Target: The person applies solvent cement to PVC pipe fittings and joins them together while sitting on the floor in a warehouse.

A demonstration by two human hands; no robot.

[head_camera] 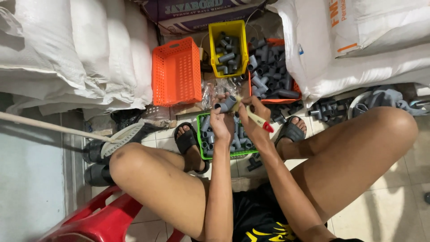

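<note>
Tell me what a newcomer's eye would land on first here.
At centre, the left hand holds a grey pipe fitting while the right hand works a red-handled brush on it. Behind them stand an orange basket and a yellow basket of grey fittings.

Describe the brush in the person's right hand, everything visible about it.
The brush is small, with a pale, cream-coloured handle ending in a red tip that points down and to the right, toward the person's knee. Its light bristles point up-left and meet the open end of a grey pipe fitting held in the left hand. The right hand grips the handle near the bristle end, so the middle is hidden. It is held tilted above a green basket of grey fittings.
</note>
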